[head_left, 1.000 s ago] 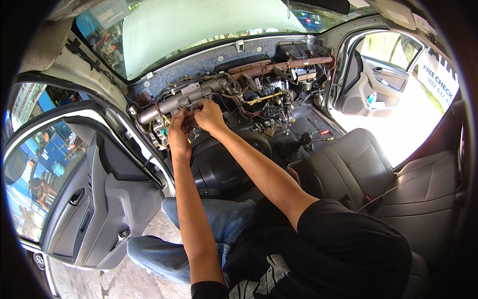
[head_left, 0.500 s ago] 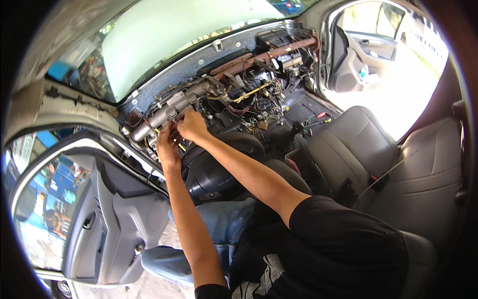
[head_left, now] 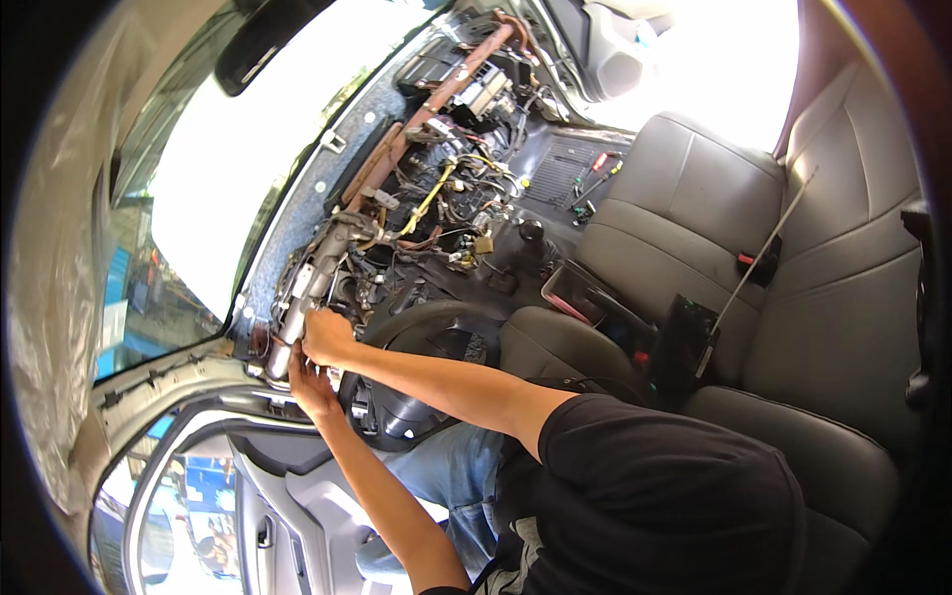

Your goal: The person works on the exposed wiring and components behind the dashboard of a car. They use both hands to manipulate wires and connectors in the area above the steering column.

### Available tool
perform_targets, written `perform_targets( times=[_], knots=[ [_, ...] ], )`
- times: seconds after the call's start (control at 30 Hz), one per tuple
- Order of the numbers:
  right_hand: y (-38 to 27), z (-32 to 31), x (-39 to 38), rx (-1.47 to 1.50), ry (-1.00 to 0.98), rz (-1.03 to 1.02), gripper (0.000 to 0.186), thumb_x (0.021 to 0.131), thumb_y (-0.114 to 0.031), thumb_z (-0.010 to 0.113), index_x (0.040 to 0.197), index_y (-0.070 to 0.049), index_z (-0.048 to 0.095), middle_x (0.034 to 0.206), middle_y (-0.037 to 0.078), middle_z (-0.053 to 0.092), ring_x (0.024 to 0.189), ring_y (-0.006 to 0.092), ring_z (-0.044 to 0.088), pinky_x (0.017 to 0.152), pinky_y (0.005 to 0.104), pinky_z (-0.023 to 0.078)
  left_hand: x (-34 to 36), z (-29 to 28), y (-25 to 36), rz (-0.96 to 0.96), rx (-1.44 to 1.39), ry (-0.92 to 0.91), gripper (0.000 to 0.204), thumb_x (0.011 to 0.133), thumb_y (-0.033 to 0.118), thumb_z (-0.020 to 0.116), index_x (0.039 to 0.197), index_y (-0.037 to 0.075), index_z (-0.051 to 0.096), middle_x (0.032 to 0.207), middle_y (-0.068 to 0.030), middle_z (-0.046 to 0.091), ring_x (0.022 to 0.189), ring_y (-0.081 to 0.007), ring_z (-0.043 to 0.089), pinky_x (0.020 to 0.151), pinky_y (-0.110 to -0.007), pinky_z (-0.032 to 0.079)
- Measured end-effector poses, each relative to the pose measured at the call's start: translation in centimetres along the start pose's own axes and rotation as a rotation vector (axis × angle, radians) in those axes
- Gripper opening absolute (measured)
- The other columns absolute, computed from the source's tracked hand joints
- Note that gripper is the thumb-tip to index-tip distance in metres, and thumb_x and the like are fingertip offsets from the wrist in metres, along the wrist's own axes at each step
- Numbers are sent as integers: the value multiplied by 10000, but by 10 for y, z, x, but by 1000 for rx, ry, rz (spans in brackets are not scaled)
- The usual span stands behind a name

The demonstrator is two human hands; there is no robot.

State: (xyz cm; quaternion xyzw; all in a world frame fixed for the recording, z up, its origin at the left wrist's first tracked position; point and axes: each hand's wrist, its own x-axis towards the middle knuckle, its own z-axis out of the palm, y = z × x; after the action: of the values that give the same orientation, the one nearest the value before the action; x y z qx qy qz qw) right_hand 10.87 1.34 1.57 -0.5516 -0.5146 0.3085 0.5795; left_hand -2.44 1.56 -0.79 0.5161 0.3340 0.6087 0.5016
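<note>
On the stripped dash, behind the steering wheel (head_left: 436,327), both hands meet at the near end of the grey crossbar (head_left: 307,288): right hand (head_left: 327,337) curled closed on it, left hand (head_left: 312,385) loosely cupped just beneath, grip unclear.

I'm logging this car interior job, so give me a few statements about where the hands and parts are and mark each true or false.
1. Both hands are at the near end of the metal crossbar. True: left hand just below right hand.
2. The dashboard cover is fitted. False: bare wiring and brackets are exposed.
3. The steering wheel is in place. True.
4. Tools lie on the far footwell floor. True.
5. The near door is shut. False: it stands open.
6. The right hand grips the steering wheel. False: it is on the crossbar.
</note>
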Motion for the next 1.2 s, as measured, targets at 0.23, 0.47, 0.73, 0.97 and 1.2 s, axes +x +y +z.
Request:
perform_targets(
  times=[0.23,0.47,0.73,0.97,1.2],
  knots=[
    [-2,-4,-2,8,-12,-18,327,777,-172,790,963,67,666,961,281,711,919,431,717,777,484,583,0,0,1,-11,24,51,506,1042,344,497,1416,5,535,1401,-97,563,1306,-228,493,1084,-404,366],
    [-3,-4,-2,11,3,-34,281,786,-134,694,981,62,647,917,271,702,901,436,700,787,518,560,-3,2,2,1,21,47,512,1036,333,495,1423,0,529,1418,-103,550,1252,-245,513,1065,-414,391],
    [-2,-3,-3,-10,27,-46,222,836,-134,625,961,48,645,934,284,697,887,458,695,773,537,551,-4,2,1,25,8,63,465,1019,314,538,1363,4,565,1352,-98,583,1189,-224,534,1024,-401,414],
    [1,0,2,-17,-5,-33,363,801,-134,712,1111,40,637,990,289,699,943,435,708,819,502,577,-11,10,5,58,21,40,524,985,369,593,1362,6,578,1301,-87,602,1169,-213,541,984,-391,428],
    [-2,-3,2,-75,10,-38,328,786,-146,719,1045,41,645,994,286,710,955,442,708,854,505,571,-13,15,6,55,14,34,525,1001,386,561,1372,14,582,1275,-101,654,1092,-214,624,947,-371,456]
  ],
)
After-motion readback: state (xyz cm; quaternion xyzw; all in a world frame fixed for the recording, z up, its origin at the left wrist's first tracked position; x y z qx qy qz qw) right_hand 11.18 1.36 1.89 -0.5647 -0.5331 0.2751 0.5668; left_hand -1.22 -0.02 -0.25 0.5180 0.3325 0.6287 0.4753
